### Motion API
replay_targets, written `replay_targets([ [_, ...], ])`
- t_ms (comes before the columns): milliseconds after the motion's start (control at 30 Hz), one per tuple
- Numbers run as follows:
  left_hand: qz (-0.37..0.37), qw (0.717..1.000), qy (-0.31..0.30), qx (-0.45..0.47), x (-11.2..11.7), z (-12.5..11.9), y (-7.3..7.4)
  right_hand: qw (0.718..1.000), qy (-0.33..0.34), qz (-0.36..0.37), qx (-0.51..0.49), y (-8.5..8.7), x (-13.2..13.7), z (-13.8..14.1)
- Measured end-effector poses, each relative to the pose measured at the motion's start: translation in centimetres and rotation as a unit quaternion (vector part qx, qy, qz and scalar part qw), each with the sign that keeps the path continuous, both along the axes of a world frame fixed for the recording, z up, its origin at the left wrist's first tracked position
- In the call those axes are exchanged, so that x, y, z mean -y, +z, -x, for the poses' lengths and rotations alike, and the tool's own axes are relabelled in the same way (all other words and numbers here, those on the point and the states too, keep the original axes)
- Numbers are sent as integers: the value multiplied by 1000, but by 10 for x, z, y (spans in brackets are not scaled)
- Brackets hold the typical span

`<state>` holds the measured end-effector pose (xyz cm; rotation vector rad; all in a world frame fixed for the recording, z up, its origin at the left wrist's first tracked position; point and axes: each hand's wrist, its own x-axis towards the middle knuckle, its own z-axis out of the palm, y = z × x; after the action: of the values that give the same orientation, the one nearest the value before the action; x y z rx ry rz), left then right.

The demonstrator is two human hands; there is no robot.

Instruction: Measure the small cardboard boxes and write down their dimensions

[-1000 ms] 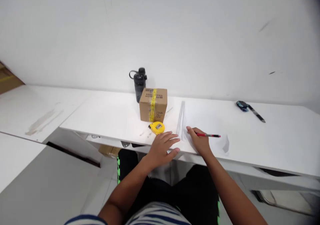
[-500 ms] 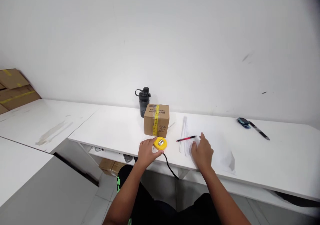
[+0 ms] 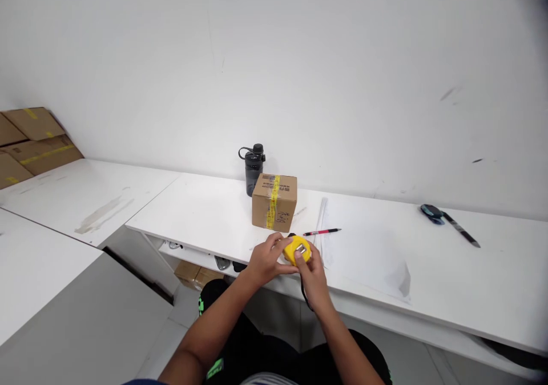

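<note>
The person's work appears only partly along: the yellow tape measure is in hand, held over the desk's near edge, and the cardboard carton at its 11 o'clock is taped shut on the side and top that show. No drawn-out blade can be made out and nothing spans the carton, so extending the blade looks undone. The left hand pinches the tape measure's left side between thumb and fingers, close to the dark mouth; the right hand grips the right side, its thumb pressed on the face. How much has been written on the white paper, at 3 o'clock, cannot be read. Counted, there are 2 hands, 1 tape measure with 1 black wrist strap hanging toward 6 o'clock, 1 carton near it, and 1 black bottle behind that carton, farther toward 11 o'clock. There is 1 red-and-black pen at 2 o'clock, free of the hands. Far off at 10 o'clock, at least 4 stacked cartons show; the number of paper sheets cannot be told.
</note>
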<state>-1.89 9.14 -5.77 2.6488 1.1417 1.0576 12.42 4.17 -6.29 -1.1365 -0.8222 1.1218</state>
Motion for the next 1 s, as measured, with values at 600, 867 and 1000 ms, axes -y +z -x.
replay_targets([
  [600,145,931,-28,-333,-146,-11,173,968,-25,-89,-232,40,37,-42],
  [867,98,942,-67,-315,-37,9,159,978,-54,-150,-136,59,35,-43],
  [1000,85,985,-21,-146,-3,15,177,975,-65,-206,-58,83,19,-41],
])
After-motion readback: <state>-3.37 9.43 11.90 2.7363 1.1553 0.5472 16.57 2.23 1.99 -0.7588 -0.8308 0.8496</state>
